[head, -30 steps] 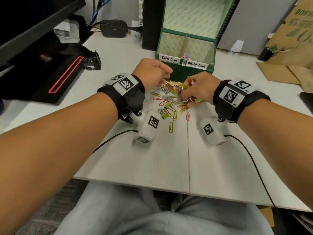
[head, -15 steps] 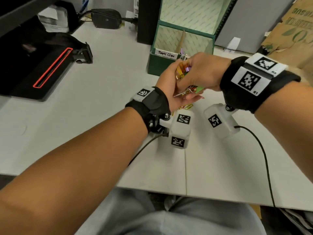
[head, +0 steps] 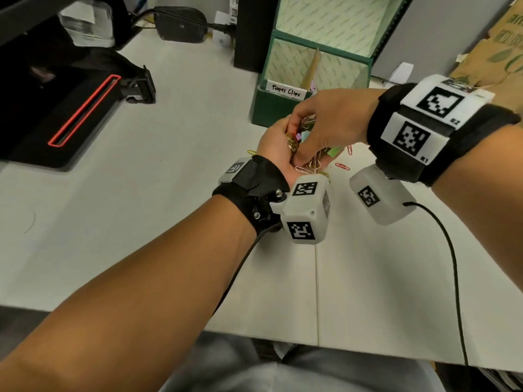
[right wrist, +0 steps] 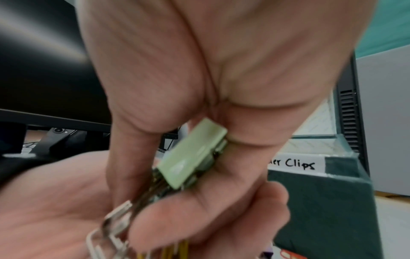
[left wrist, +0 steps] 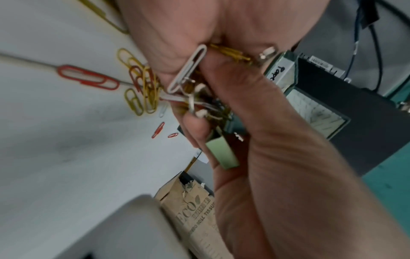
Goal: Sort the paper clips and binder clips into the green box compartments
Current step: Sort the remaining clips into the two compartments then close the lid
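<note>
My left hand [head: 276, 145] is turned palm up just in front of the green box [head: 271, 111] and cups a tangled bunch of gold, white and coloured paper clips [head: 310, 165]. My right hand [head: 317, 131] reaches down into that bunch from above. Its thumb and fingers pinch a pale green binder clip [right wrist: 193, 154], which also shows at the palm's edge [left wrist: 221, 152]. A white paper clip [left wrist: 188, 68] sticks out of the bunch. The box's front carries a "Paper Clips" label [head: 285, 91]; the binder clips label [right wrist: 297, 163] shows only in the right wrist view.
Loose red paper clips [head: 342, 166] and yellow paper clips [left wrist: 142, 87] lie on the white table [head: 141, 207] under my hands. A black device with a red outline [head: 82, 108] sits at the left, a brown cardboard box [head: 503, 46] at the right. Cables trail from both wrist cameras.
Both hands lifted off the pile on the table with clips in them. The left hand turned palm up, and the right hand moved over it.
</note>
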`<state>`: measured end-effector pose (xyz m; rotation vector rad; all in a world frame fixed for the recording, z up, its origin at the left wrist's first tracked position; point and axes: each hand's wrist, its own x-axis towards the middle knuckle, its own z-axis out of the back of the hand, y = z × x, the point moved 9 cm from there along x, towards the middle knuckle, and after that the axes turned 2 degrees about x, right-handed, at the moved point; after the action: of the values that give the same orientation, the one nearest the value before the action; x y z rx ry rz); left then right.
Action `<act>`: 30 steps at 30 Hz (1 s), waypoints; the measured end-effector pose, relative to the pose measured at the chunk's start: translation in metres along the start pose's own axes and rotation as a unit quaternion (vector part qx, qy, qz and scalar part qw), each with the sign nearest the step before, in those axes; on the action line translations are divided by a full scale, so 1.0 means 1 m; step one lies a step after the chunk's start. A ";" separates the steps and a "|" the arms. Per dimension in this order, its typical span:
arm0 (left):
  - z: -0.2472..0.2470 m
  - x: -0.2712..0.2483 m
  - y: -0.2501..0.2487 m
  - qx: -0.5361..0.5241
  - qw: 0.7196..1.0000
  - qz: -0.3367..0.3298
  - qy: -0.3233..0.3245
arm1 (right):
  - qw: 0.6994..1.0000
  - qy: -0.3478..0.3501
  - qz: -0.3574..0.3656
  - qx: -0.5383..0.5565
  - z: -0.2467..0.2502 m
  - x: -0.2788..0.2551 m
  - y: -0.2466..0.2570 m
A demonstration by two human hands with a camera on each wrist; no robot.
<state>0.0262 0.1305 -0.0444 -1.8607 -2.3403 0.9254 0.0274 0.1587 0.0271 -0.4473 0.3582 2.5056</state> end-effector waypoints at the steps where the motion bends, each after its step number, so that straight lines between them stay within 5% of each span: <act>1: 0.001 0.001 -0.002 -0.018 1.000 0.002 0.002 | 1.000 -0.007 0.001 0.012 0.002 0.000 0.000; 11: 0.011 0.005 -0.003 -0.061 0.996 0.065 0.011 | 0.998 -0.015 -0.008 0.062 0.011 0.000 0.006; 24: 0.012 0.008 -0.017 -0.041 0.999 -0.006 0.020 | 0.989 -0.032 -0.010 0.141 0.026 -0.007 0.007; 30: 0.021 0.011 -0.011 -0.122 0.992 0.011 -0.005 | 0.982 -0.142 0.014 0.127 0.052 -0.024 0.004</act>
<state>0.0055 0.1297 -0.0603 -1.9708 -2.5445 0.6768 0.0310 0.1618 0.0845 0.0182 0.5620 2.4617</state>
